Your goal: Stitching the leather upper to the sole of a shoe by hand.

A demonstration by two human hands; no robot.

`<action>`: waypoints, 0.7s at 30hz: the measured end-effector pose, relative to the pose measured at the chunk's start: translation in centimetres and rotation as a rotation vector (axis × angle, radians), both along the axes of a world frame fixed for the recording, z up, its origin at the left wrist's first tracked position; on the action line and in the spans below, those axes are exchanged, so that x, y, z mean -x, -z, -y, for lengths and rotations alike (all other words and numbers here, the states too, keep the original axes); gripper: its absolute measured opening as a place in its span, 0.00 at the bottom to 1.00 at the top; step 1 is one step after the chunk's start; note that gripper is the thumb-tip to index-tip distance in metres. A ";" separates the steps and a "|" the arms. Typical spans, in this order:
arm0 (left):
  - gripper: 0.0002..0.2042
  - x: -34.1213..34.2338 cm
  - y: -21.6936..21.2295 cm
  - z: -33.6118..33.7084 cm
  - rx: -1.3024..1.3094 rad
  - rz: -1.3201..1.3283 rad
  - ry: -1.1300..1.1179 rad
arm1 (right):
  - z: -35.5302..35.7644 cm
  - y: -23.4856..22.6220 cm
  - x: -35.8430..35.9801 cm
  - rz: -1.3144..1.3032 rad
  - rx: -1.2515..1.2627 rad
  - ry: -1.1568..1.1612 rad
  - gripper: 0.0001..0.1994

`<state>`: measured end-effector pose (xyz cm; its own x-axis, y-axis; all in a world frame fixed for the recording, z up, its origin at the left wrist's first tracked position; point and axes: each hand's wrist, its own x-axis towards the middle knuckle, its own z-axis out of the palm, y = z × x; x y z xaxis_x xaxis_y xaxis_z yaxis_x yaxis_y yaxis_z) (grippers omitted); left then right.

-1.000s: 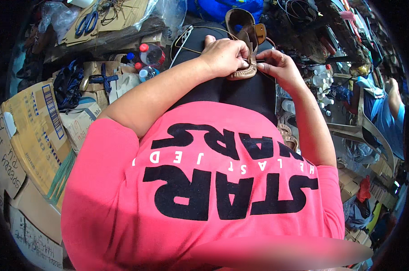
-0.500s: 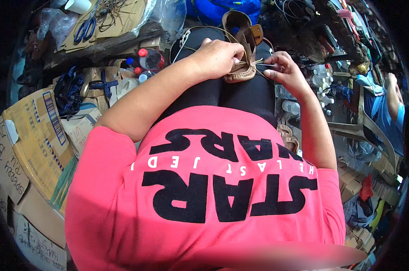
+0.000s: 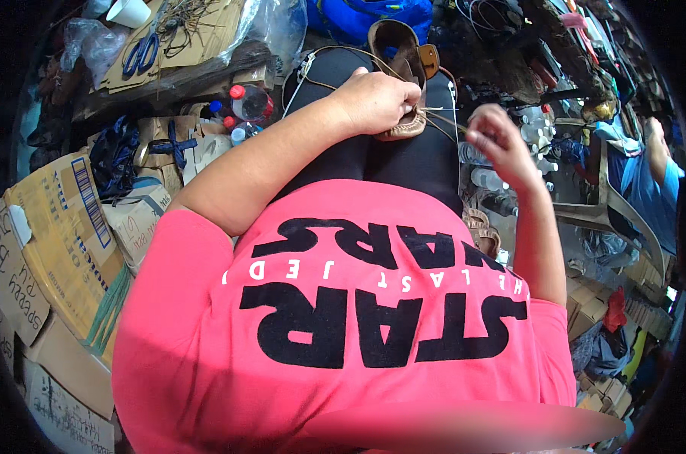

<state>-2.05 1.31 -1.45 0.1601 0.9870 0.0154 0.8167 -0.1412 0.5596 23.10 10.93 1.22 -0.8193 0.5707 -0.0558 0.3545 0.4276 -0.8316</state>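
A brown leather moccasin (image 3: pixel 403 133) rests across my thighs, its stitched toe towards me and its opening away from me. My left hand (image 3: pixel 379 100) is closed on its upper, near the seam; the fingertips are partly hidden. Pale thread (image 3: pixel 438 118) runs from the seam to my right hand (image 3: pixel 499 145). That hand is raised off to the right of the shoe, somewhat smeared by motion, with its fingers curled and pinched on the thread. A tan cord (image 3: pixel 335 48) loops from the shoe over my left knee.
Blue-handled scissors (image 3: pixel 141 54) lie on cardboard at the far left, near a white cup (image 3: pixel 129 12). Bottles with red caps (image 3: pixel 250 103) stand left of my legs. More plastic bottles (image 3: pixel 488 178) and another brown shoe (image 3: pixel 482 231) are on the right, near a chair frame (image 3: pixel 606 198) and another person's arm (image 3: pixel 655 147).
My right hand has moved away from the shoe, to the right and slightly towards me, drawing the thread out. My left hand stays on the moccasin, shifted slightly right.
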 end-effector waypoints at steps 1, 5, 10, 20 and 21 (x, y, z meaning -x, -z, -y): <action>0.07 0.0 0.0 0.1 -0.030 -0.001 0.030 | -0.6 -0.7 0.5 -0.035 -0.076 0.012 0.06; 0.10 -0.5 -1.3 -0.3 0.077 -0.091 0.074 | -3.8 -0.5 3.5 -0.026 -0.428 0.094 0.05; 0.09 -0.4 -1.5 0.3 0.125 -0.053 0.046 | -4.7 -1.3 3.7 0.112 -0.650 0.047 0.06; 0.04 0.5 -1.3 1.1 0.011 -0.089 0.091 | -0.3 -1.6 6.8 0.352 -0.831 -0.477 0.06; 0.04 0.9 -1.3 1.7 0.012 -0.090 0.086 | -0.7 -1.1 6.2 0.267 -0.829 -0.476 0.05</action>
